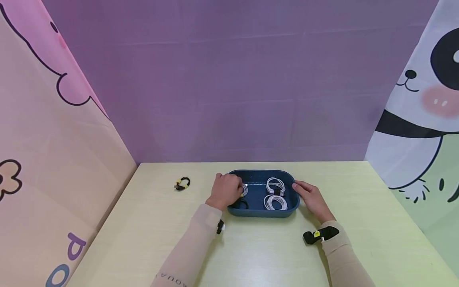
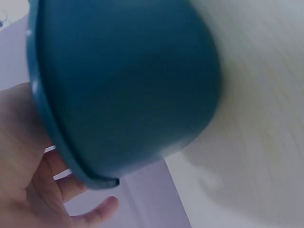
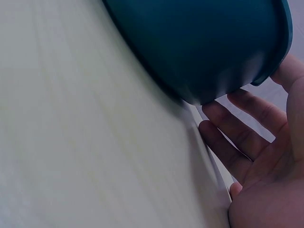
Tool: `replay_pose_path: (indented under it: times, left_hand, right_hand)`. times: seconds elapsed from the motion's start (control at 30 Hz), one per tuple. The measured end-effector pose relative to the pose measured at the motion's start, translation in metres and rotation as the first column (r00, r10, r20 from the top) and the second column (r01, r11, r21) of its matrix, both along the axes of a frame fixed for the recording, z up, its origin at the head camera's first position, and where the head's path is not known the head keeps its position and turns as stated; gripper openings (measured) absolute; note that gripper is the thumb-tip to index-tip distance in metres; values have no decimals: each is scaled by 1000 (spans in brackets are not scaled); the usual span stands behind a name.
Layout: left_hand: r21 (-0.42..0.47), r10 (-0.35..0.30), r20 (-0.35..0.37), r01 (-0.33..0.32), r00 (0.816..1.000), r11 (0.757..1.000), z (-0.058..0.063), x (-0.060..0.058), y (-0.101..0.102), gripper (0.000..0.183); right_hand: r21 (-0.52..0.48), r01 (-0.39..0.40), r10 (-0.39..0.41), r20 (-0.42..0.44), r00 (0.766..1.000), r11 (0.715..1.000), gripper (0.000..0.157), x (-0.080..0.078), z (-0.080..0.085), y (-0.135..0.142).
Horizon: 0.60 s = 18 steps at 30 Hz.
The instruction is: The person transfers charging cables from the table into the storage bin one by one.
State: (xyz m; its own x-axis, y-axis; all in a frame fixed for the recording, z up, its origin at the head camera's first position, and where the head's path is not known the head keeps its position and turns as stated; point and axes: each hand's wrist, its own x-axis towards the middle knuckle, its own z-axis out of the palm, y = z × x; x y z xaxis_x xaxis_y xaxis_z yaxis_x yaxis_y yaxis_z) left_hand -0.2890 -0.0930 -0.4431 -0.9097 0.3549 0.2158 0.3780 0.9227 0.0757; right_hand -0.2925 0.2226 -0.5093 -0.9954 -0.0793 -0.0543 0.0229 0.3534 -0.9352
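A blue bin (image 1: 256, 213) stands on the table in the head view. My left hand (image 1: 226, 189) reaches over its left end, fingertips down at a white coiled cable (image 1: 245, 190); the thumb and fingertips are hidden there. In the left wrist view, some fingers (image 2: 97, 213) spread past the bin's rim. My right hand (image 1: 314, 199) holds the right end, thumb on the rim and, in the right wrist view, fingers (image 3: 223, 116) against the outer wall. Two white coiled cables, one at the back (image 1: 275, 184) and one in front (image 1: 275, 202), lie in the bin's right half. A dark coil (image 1: 244, 204) lies front left inside.
A black and yellow coiled cable (image 1: 182, 183) lies on the table (image 1: 265, 251) to the left of the bin. A purple backdrop (image 1: 251, 87) rises behind the table, with printed cloth panels at the left (image 1: 71, 159) and right (image 1: 412, 159).
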Motion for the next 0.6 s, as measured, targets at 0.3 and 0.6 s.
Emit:
replay_pose_path:
  times: [0.3,0.6]
  left_hand:
    - [327,101,-165,-42,981,944,1,-2,-26,10]
    - [550,325,-76,-232,943,802,-11,-1,-66,14]
  right_hand:
    - [3,2,-2,7,1000,1000,65,0,1,0]
    - [-1,10,-10,1,1000,1000,61,1,3,-1]
